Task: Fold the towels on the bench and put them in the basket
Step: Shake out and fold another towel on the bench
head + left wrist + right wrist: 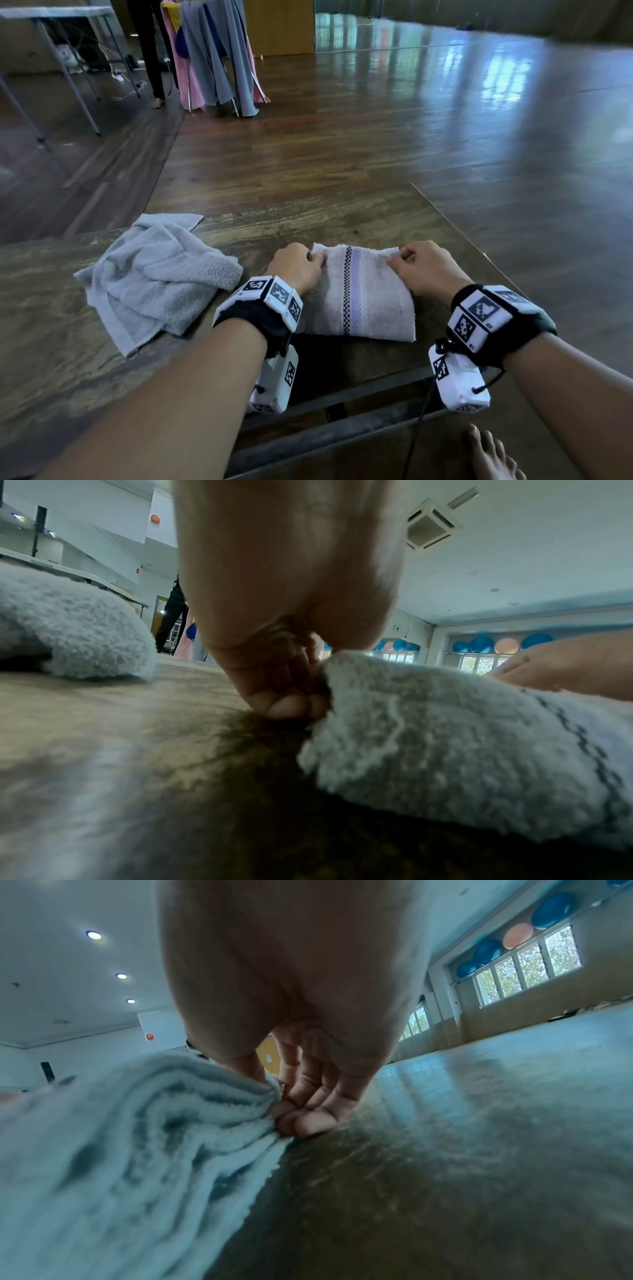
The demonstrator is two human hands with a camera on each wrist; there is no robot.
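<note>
Off to the left of my fingers, well apart from them, the grey towel (154, 274) lies crumpled and unfolded on the tabletop (308, 219), one corner reaching toward the far edge. It waits its turn.

My left hand (298, 267) is curled, its fingers (291, 704) pressed together and pinching the far left corner of the striped towel (363, 298); the fingertips sit right down on the wood. Between my two hands the towel lies already doubled, its checked and lilac band running from the far edge back toward me. My right hand (421, 267) does the same at the far right corner: the fingers (308, 1118) bunch several layers of terry together, thumb on top.

The basket is in none of the views, so I cannot say where it stands.

What I judge could go wrong: the right pinch gathers a thick, wavy stack of layers, and if I lift or draw the edge over, an inner layer may slip free and the fold will open crookedly. If one hand moves ahead of the other, the band will skew and the edges will not meet. To the right of my right fingers the tabletop ends quite near, so a drag that way could pull the towel over the side to the floor.
</note>
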